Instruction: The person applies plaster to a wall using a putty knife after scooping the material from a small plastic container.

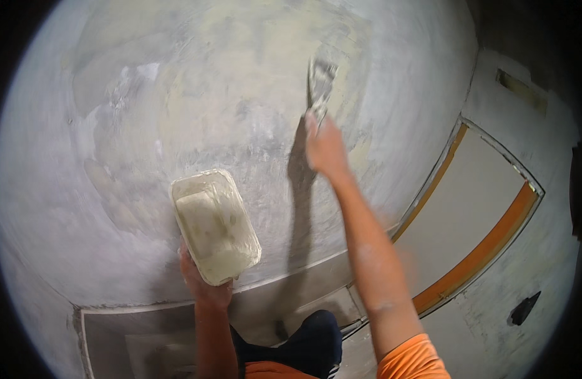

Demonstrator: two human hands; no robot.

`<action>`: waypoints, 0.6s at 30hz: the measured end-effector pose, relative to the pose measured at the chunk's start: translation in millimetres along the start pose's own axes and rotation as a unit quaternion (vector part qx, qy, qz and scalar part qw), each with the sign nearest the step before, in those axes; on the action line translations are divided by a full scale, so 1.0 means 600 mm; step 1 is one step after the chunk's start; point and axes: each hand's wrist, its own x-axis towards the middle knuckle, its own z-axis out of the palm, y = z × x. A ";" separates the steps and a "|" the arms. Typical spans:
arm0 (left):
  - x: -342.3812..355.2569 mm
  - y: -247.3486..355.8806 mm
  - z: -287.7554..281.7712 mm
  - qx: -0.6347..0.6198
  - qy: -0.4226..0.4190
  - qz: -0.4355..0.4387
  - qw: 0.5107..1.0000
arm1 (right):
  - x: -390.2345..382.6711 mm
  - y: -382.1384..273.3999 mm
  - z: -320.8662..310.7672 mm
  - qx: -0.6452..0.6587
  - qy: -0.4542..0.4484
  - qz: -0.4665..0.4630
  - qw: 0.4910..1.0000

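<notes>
Gripping scraper point(322, 81) in right hand point(327, 148), tub point(206, 184) in left hand point(207, 290), with wall point(234, 82) seemingly part-coated, unfinished above lower edge.

A grey plastered wall point(240, 82) fills most of the head view, patched with paler yellowish and white smears. In front of its upper right part, the right hand point(327, 146) grips a putty knife point(322, 83), blade end upward; the knife is blurred, so whether it touches the wall is hard to tell. A long shadow point(300, 211) runs down the wall from there. Nearer the wall's lower edge, the left hand point(206, 282) holds a rectangular tub point(218, 230) by its lower end (pale paste coats its inside and rim). Beyond the wall's right edge stands a pale panel point(464, 205) flanked by orange strips point(493, 243). An orange sleeve point(414, 361) covers the right upper arm.
</notes>
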 end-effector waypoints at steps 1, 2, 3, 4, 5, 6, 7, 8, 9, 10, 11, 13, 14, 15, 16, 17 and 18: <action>0.002 -0.013 -0.001 0.080 0.015 0.049 0.995 | -0.039 0.006 0.031 0.011 -0.026 0.028 0.999; 0.004 -0.024 -0.004 0.161 0.039 0.095 0.982 | -0.085 0.012 0.065 -0.034 -0.084 0.094 0.991; 0.013 -0.027 -0.009 0.019 0.052 -0.024 0.998 | -0.146 0.059 0.116 -0.036 -0.047 0.054 0.997; 0.021 -0.028 -0.023 -0.122 0.067 -0.138 0.981 | -0.201 0.071 0.144 -0.014 -0.129 0.116 0.985; 0.025 -0.036 -0.053 -0.121 0.076 -0.137 0.980 | -0.261 0.073 0.174 -0.023 -0.166 0.157 0.973; 0.031 -0.051 -0.090 -0.207 -0.039 -0.143 0.967 | -0.316 0.084 0.196 -0.011 -0.190 0.157 0.969; 0.034 -0.058 -0.107 -0.286 -0.157 -0.150 0.933 | -0.369 0.108 0.215 0.003 -0.210 0.160 0.964; 0.031 -0.049 -0.100 -0.276 -0.153 -0.145 0.938 | -0.421 0.142 0.232 0.007 -0.194 0.078 0.978; 0.024 -0.043 -0.080 -0.213 -0.060 -0.148 0.964 | -0.462 0.179 0.241 0.010 -0.174 -0.004 0.985; 0.020 -0.040 -0.065 -0.177 -0.009 -0.144 0.974 | -0.496 0.205 0.250 0.028 -0.136 0.010 0.990; 0.015 -0.038 -0.058 -0.138 0.045 -0.142 0.979 | -0.511 0.201 0.243 0.042 -0.126 0.018 0.991; 0.018 -0.030 -0.069 -0.162 0.158 -0.168 0.960 | -0.508 0.137 0.188 0.243 -0.166 0.240 0.925; 0.014 -0.051 -0.116 -0.062 0.092 -0.121 0.986 | -0.493 0.090 0.140 0.397 -0.200 0.440 0.781; 0.012 -0.076 -0.155 0.034 0.034 -0.065 0.997 | -0.487 0.073 0.116 0.398 -0.206 0.446 0.775; 0.011 -0.071 -0.145 0.123 -0.002 -0.041 0.992 | -0.486 0.065 0.100 0.424 -0.192 0.410 0.784; 0.011 -0.075 -0.152 0.169 -0.020 -0.031 0.985 | -0.482 0.056 0.087 0.451 -0.179 0.371 0.792; 0.000 -0.061 -0.154 0.222 -0.035 -0.004 0.974 | -0.479 0.041 0.065 0.464 -0.186 0.367 0.784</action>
